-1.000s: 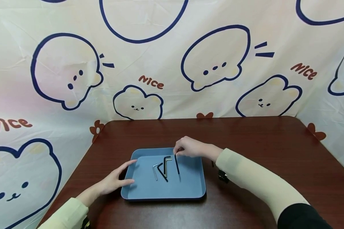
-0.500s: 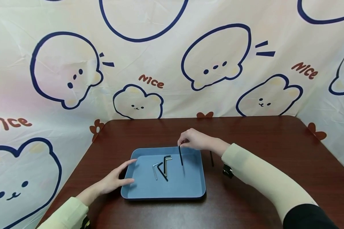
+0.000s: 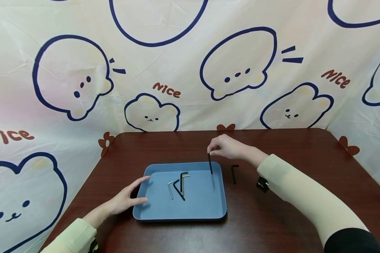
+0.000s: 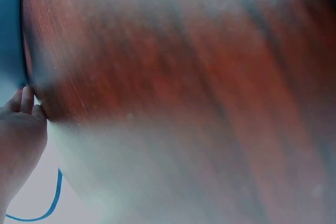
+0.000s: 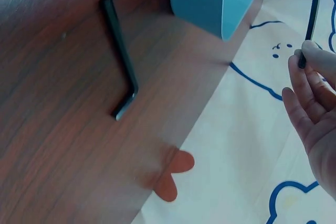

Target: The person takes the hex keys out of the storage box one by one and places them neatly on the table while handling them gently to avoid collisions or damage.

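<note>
Between thumb and fingers, my right hand (image 3: 228,147) pinches a black hex key (image 3: 210,164) by its upper end; its long arm hangs down over the far right corner of the blue tray (image 3: 206,207). In the right wrist view the same hand (image 5: 320,98) grips the key (image 5: 314,9) near one end. My left hand (image 3: 123,200) rests on the tray's left edge, fingers and thumb spread and straight. Inside the tray lie several hex keys: a small silver one (image 3: 170,190), a black one (image 3: 179,190), and a black and a brassy one (image 3: 183,186) side by side.
Another black hex key (image 3: 233,174) lies on the brown table (image 3: 288,168), right of the tray, below my right forearm. A patterned cloth (image 3: 190,70) hangs behind the table's far edge and along its sides.
My right hand has moved right and away, carrying the black hex key from over the tray's middle to its far right corner. The left hand stays in place.
</note>
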Available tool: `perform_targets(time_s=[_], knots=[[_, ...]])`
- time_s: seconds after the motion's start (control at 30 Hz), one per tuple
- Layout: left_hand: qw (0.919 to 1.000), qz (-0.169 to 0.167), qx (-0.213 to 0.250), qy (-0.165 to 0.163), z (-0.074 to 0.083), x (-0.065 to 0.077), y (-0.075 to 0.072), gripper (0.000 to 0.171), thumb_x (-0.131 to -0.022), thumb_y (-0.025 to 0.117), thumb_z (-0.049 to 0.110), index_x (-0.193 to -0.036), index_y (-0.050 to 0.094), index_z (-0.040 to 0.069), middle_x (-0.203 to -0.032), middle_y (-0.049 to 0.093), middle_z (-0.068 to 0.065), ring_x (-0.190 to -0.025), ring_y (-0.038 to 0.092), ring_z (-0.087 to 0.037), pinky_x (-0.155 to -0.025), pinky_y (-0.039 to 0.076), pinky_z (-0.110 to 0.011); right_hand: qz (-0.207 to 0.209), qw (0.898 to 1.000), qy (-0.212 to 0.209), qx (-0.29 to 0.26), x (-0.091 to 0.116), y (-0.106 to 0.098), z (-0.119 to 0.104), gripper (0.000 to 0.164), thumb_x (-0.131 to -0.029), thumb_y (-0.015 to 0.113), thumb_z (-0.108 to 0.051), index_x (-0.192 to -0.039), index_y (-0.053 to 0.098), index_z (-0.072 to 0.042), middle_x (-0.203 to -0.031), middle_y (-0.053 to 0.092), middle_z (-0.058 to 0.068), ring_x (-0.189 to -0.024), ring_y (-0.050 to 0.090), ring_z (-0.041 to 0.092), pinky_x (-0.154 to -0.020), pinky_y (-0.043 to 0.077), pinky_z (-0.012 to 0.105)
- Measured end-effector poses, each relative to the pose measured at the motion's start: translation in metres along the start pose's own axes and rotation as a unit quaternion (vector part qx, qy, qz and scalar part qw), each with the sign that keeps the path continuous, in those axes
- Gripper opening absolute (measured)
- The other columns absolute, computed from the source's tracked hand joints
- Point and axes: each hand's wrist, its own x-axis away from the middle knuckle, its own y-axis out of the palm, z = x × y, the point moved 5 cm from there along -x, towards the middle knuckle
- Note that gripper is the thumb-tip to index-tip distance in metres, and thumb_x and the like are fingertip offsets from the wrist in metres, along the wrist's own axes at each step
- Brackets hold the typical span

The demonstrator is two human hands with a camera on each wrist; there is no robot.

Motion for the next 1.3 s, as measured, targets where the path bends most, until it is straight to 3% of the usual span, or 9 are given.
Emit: perform_targets(time_s=[0.37,0.97,1.3], knots=[[1.0,-0.001,-0.002,0.0,0.0,0.0,0.0,0.07,-0.093,0.068,0.02,-0.15,0.03,0.006,-0.153,0.024,-0.024,-0.139,0.018,-0.047,-0.103,0.018,-0.07,0.016,0.999,0.032,0.01,0.016,-0.014,0.016,0.01,-0.091,0.068,-0.006,-0.096,0.074,-0.012,-0.095,0.067,-0.003,-0.084,0.059,0.014,-0.077,0.051,0.032],[1.0,0.0,0.002,0.002,-0.001,-0.001,-0.001,0.071,-0.092,0.069,0.02,-0.151,0.03,0.008,-0.154,0.024,-0.023,-0.139,0.018,-0.045,-0.104,0.02,-0.067,0.035,0.998,0.035,0.026,0.037,-0.023,0.036,0.009,-0.091,0.067,-0.005,-0.095,0.075,-0.009,-0.099,0.068,0.0,-0.092,0.062,0.017,-0.079,0.052,0.035],[1.0,0.001,0.002,-0.002,0.001,0.0,0.0,0.072,-0.092,0.069,0.021,-0.151,0.029,0.005,-0.154,0.024,-0.024,-0.139,0.018,-0.046,-0.104,0.02,-0.067,0.036,0.999,0.035,0.016,0.044,-0.02,0.047,0.009,-0.089,0.069,-0.004,-0.095,0.075,-0.009,-0.095,0.069,0.0,-0.084,0.062,0.015,-0.074,0.054,0.032]])
